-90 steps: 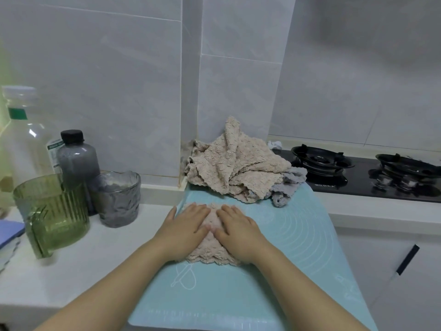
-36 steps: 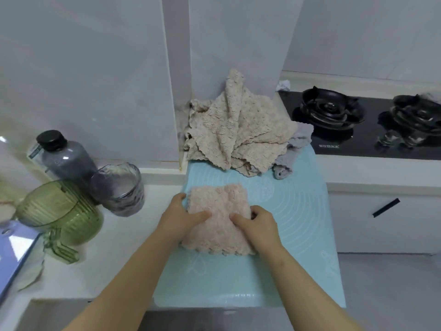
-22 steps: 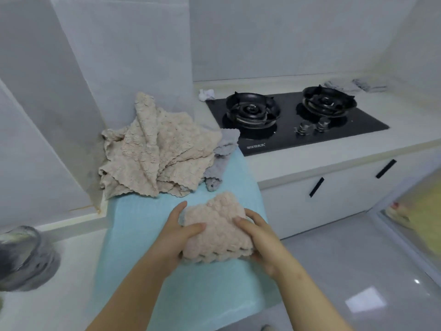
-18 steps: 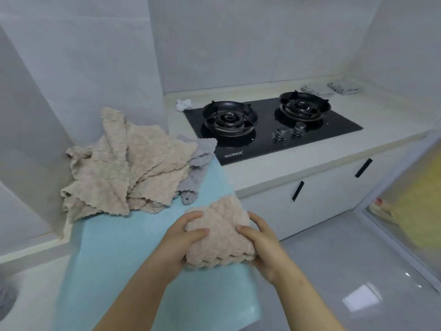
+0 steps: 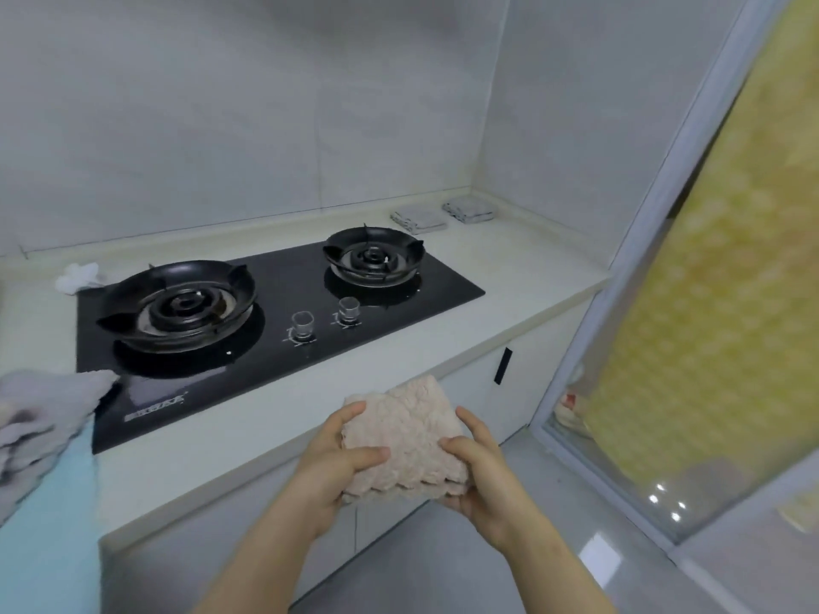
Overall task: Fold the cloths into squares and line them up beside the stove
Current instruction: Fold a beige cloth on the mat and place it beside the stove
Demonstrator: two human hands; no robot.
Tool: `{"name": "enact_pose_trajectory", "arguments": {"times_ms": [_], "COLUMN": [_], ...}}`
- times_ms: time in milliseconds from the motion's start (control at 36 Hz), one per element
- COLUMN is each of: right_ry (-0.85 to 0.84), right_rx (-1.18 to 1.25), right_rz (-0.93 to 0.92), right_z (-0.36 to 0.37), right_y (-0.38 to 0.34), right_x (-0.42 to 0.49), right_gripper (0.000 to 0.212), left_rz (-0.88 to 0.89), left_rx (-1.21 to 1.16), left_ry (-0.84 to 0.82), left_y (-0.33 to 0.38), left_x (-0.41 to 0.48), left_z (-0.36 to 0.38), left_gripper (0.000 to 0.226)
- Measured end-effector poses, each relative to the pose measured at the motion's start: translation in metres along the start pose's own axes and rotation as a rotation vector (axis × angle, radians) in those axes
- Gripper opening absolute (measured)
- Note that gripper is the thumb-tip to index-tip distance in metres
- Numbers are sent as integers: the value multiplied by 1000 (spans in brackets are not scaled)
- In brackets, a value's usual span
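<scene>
We have turned away from the blue mat [image 5: 48, 502], now only a strip at the left edge of the countertop [image 5: 509, 277]. The stove [image 5: 274, 321] fills the middle of our view, where the heap of loose cloths sat a moment ago. The folded pink cloth [image 5: 399, 440] has left the mat and is held in the air just in front of the countertop's front edge, off the stove's near right corner. We judge the folding of this one finished; what remains is setting it down. A pair of folded grey cloths [image 5: 419, 219] lies side by side at the back right of the countertop beyond the stove, likely the row we are building. A rumpled grey cloth [image 5: 40, 405] at the left edge suggests more are left to do.

Our left hand [image 5: 330, 476] and right hand [image 5: 483, 476] grip the pink square from its two sides. The fingers curl underneath and the thumbs [image 5: 359, 456] press down on top, so neither hand is slack.
</scene>
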State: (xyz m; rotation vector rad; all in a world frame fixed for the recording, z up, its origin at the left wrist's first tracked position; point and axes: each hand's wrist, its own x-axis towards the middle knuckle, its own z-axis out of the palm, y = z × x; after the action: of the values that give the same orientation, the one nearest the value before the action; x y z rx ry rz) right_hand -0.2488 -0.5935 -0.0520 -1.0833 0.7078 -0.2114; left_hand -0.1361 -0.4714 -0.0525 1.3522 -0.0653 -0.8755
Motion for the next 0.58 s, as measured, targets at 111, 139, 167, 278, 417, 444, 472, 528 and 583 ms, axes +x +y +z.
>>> {"name": "enact_pose_trajectory", "arguments": {"times_ms": [111, 139, 167, 278, 417, 444, 472, 528, 583], "right_ry": [9, 9, 25, 71, 109, 124, 136, 154, 173], "right_rx": [-7, -6, -1, 34, 73, 69, 65, 55, 46], "right_rz": [20, 14, 12, -5, -49, -61, -71, -88, -91], "right_z": [-33, -45, -57, -97, -133, -138, -145, -155, -166], "right_y": [-26, -33, -40, -70, -110, -119, -129, -150, -170], "right_x": [21, 28, 36, 77, 140, 154, 170, 199, 226], "right_gripper": [46, 46, 45, 42, 41, 42, 43, 44, 45], "left_rz": [29, 26, 25, 38, 66, 77, 94, 129, 159], "left_rx": [3, 15, 22, 35, 8, 11, 15, 29, 61], "left_ry": [-15, -18, -21, -61, -102, -107, -119, -132, -134], "left_y": [5, 4, 5, 17, 31, 35, 39, 51, 64], "left_x": [32, 45, 57, 104, 177, 193, 210, 243, 275], "left_z": [42, 55, 68, 115, 160, 169, 178, 197, 214], "left_gripper": [56, 56, 56, 53, 61, 62, 62, 59, 61]}}
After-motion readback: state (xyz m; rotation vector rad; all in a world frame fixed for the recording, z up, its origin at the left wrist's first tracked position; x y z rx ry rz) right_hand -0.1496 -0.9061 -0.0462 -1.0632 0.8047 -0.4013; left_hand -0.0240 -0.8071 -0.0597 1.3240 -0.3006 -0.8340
